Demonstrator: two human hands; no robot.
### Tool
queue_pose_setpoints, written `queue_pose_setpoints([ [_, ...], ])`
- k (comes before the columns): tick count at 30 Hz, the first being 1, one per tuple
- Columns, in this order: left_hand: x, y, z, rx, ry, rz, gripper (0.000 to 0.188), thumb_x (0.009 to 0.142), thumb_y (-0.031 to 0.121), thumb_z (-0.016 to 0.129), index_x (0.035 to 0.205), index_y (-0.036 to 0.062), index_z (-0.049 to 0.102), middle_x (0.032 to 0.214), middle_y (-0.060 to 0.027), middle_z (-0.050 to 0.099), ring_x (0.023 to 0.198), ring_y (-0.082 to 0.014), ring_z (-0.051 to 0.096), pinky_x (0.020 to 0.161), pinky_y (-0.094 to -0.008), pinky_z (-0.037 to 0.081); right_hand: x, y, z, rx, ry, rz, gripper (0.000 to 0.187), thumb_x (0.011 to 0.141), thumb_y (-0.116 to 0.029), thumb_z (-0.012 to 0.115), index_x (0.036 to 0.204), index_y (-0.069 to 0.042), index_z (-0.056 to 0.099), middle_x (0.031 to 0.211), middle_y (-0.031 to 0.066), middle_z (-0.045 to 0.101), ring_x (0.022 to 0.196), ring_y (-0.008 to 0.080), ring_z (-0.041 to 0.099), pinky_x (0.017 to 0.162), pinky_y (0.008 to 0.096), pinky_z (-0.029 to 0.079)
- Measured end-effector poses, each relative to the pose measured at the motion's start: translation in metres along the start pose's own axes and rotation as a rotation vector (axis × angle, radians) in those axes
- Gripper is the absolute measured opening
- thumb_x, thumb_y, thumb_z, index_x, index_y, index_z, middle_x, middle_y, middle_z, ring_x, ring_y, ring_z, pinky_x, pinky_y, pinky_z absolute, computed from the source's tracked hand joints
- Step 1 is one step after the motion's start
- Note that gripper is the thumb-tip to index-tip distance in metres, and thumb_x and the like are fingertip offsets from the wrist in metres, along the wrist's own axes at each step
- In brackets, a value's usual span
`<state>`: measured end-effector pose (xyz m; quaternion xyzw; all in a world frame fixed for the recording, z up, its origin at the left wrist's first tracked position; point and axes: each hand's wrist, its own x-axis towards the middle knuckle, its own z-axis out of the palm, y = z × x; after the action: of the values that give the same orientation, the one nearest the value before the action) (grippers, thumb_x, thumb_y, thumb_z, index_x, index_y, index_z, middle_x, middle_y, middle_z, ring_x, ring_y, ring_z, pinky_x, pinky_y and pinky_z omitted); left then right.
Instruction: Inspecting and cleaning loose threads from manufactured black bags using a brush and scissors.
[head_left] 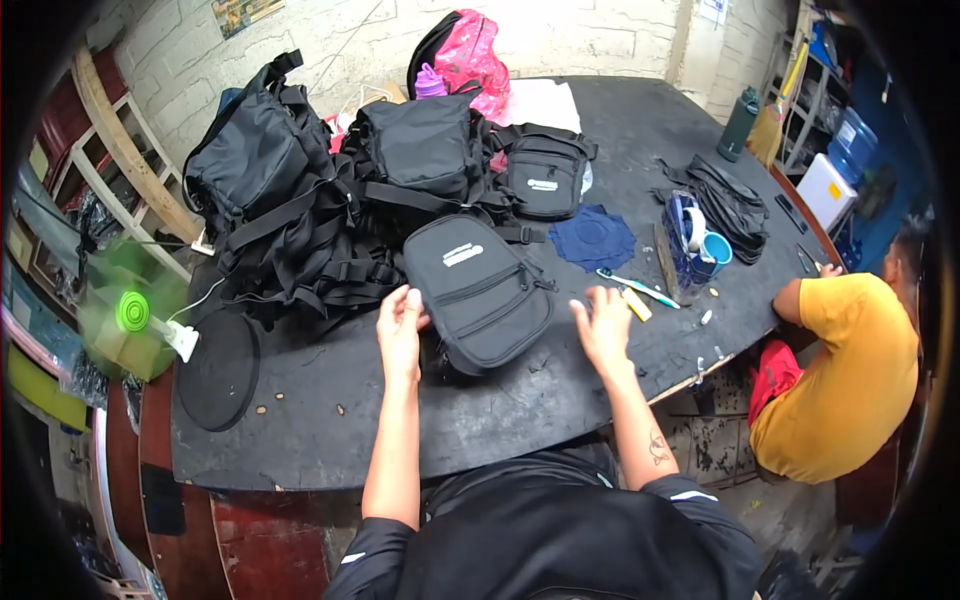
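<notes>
A black sling bag (480, 290) with zippered front pockets and a small pale print lies tilted in front of me, its upper end against the heap of black bags. At its left edge is my left hand (400, 318), thumb up and fingers loosely apart; the fingertips meet the bag's side and are partly hidden there. My right hand (604, 325) hovers off the bag's right side, empty, with its fingers spread. Close by that hand lie a toothbrush (640, 287) and a small yellow object (636, 304).
Black bags (415, 145) and tangled straps (300, 250) pile up at the back left. A small black pouch (545, 170), a dark blue cloth (592, 238) and a blue cup (715, 250) are farther off. A green fan (135, 311) spins at left; a co-worker in a yellow shirt (840, 370) sits at right.
</notes>
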<state>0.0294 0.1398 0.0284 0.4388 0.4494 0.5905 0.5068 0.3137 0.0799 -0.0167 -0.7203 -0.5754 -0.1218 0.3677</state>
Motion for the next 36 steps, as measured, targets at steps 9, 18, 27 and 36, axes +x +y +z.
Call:
queue_pose_setpoints([
  [9,-0.039,0.028,0.031,0.453,0.007,0.358,0.021,0.075,-0.002,0.068,0.095,-0.0033,0.063,0.099,-0.0071,0.053,0.079,-0.0118,0.055,0.065,-0.0233,0.047,-0.016,0.046,-0.005,-0.011,-0.091,0.166,0.016,0.08,-0.012,0.061,0.091,-0.002,0.054,0.095,0.0186,0.055,0.091,0.037,0.052,0.078,0.0431,0.042],
  [18,-0.014,-0.004,0.03,0.16,0.105,0.342,0.018,0.09,0.011,0.05,0.076,-0.0005,0.055,0.08,-0.0035,0.057,0.071,-0.0105,0.053,0.063,-0.0245,0.045,0.005,-0.06,-0.026,0.807,-0.167,0.241,0.025,0.094,-0.026,0.046,0.098,-0.001,0.047,0.082,0.0095,0.054,0.078,0.0157,0.051,0.071,0.0297,0.043],
  [27,-0.004,0.02,0.018,0.221,-0.122,-0.049,0.034,0.085,0.031,0.062,0.097,-0.0004,0.057,0.08,-0.0034,0.056,0.069,-0.008,0.052,0.062,-0.0216,0.043,-0.004,-0.063,-0.021,0.721,-0.278,0.346,0.026,0.094,-0.028,0.046,0.097,-0.002,0.046,0.081,0.0108,0.049,0.077,0.0193,0.049,0.072,0.0302,0.04],
  [36,-0.022,0.008,0.025,0.131,-0.408,-0.157,0.047,0.074,0.016,0.071,0.114,-0.0032,0.055,0.104,-0.0097,0.062,0.096,-0.0156,0.057,0.088,-0.0259,0.043,0.027,0.076,-0.004,-0.557,-0.03,0.265,0.02,0.08,-0.02,0.057,0.095,-0.005,0.057,0.096,0.0115,0.051,0.092,0.0302,0.05,0.076,0.0425,0.042],
])
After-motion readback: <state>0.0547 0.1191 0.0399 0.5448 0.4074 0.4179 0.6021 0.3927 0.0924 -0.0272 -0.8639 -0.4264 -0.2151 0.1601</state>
